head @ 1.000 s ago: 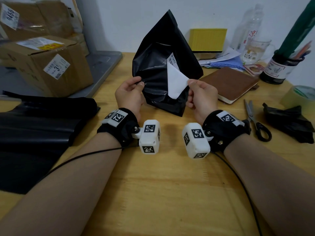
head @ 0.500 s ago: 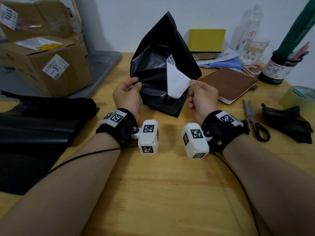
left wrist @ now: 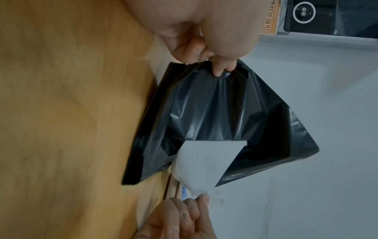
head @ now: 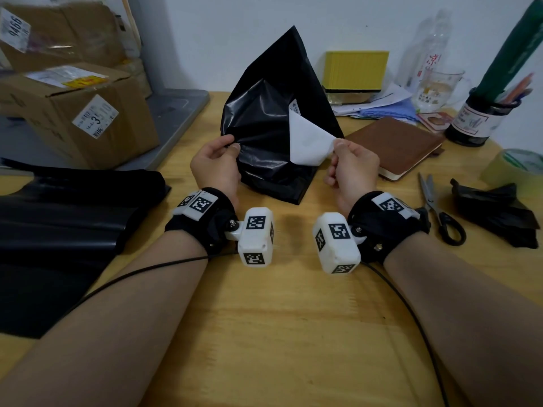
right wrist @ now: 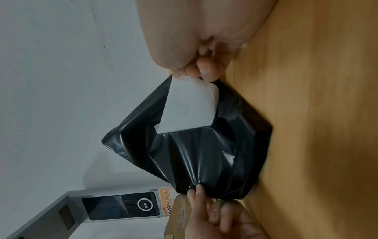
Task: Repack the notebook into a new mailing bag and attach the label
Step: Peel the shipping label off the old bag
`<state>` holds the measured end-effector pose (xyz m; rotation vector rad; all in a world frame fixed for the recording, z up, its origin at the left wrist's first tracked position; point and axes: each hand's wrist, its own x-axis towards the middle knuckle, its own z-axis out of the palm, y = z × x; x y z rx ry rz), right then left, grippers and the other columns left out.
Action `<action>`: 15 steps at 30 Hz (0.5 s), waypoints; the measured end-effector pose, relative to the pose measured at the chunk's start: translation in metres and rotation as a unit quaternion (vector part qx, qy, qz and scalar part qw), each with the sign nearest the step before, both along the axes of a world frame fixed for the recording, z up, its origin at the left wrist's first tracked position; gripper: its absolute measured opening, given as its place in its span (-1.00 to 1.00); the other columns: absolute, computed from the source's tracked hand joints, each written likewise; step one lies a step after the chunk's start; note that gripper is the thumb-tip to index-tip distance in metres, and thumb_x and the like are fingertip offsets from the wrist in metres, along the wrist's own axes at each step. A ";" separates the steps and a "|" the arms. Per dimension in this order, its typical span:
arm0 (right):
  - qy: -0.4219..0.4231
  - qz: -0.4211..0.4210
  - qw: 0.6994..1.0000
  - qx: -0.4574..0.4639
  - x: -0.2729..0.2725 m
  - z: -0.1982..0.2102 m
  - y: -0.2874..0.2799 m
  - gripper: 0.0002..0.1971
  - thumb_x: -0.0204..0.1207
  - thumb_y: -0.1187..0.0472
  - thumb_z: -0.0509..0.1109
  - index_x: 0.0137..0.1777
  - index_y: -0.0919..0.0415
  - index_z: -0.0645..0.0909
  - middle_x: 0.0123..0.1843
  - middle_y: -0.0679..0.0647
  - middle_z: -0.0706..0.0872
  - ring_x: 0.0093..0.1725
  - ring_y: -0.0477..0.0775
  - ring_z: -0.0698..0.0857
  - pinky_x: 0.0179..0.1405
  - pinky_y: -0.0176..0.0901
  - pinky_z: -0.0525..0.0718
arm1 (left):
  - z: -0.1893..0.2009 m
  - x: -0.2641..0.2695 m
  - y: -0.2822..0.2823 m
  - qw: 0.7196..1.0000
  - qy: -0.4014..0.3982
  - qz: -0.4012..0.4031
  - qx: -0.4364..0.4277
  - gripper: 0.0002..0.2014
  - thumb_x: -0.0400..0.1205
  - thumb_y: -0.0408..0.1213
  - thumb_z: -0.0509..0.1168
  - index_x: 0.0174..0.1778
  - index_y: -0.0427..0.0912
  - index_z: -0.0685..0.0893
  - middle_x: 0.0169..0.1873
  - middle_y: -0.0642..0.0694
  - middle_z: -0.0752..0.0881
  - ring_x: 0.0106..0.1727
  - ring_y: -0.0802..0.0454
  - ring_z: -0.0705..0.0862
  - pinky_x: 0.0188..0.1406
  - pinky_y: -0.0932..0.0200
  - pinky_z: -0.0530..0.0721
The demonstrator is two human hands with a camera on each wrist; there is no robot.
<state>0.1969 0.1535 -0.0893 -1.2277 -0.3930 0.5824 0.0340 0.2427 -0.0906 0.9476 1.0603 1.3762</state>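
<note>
Surface: wooden table (head: 279, 318), white wall behind.
Left hand (head: 216, 165): black bag (head: 264, 136) edge is pinched.
Right hand (head: 352, 168): white label (head: 308, 142) corner is pinched, partly peeled from bag.
Notebook (head: 393, 145): laid right of bag.

Soft, dim, even indoor light falls on the desk (head: 264, 333), with faint shadows under the wrists. Dull sheen streaks the black mailing bag (head: 264, 136). The head view bows at its edges; cardboard boxes (head: 73, 113) look soft. Both wrist views are smeared, grainy and muted.
</note>
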 end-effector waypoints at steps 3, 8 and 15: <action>0.003 -0.002 1.000 -0.002 0.000 0.000 0.000 -0.85 0.76 0.28 0.26 0.12 0.27 0.68 -0.41 0.04 0.47 -0.59 -0.08 0.40 -0.65 -0.26 0.37 | -0.001 0.000 0.000 1.000 0.003 0.003 -0.002 -0.83 0.60 -0.43 0.44 -0.03 -0.05 0.78 -0.29 -0.05 0.70 -0.56 0.16 0.48 -0.59 0.27 0.48; 0.006 -0.007 1.000 -0.003 0.001 0.001 -0.001 -0.84 0.75 0.29 0.27 0.18 0.28 0.67 -0.42 0.03 0.48 -0.60 -0.08 0.41 -0.65 -0.25 0.37 | 0.000 -0.001 0.000 1.000 -0.001 0.006 -0.001 -0.83 0.60 -0.43 0.43 0.00 -0.06 0.80 -0.32 -0.03 0.69 -0.57 0.17 0.48 -0.59 0.27 0.48; 0.011 -0.031 0.999 -0.002 0.002 0.001 0.001 -0.79 0.75 0.28 0.26 0.25 0.33 0.67 -0.44 0.03 0.48 -0.61 -0.08 0.41 -0.68 -0.27 0.37 | 0.002 -0.002 0.000 1.000 -0.013 0.008 -0.001 -0.81 0.55 -0.41 0.48 -0.06 0.00 0.85 -0.17 -0.04 0.81 -0.22 0.03 0.73 -0.02 0.13 0.74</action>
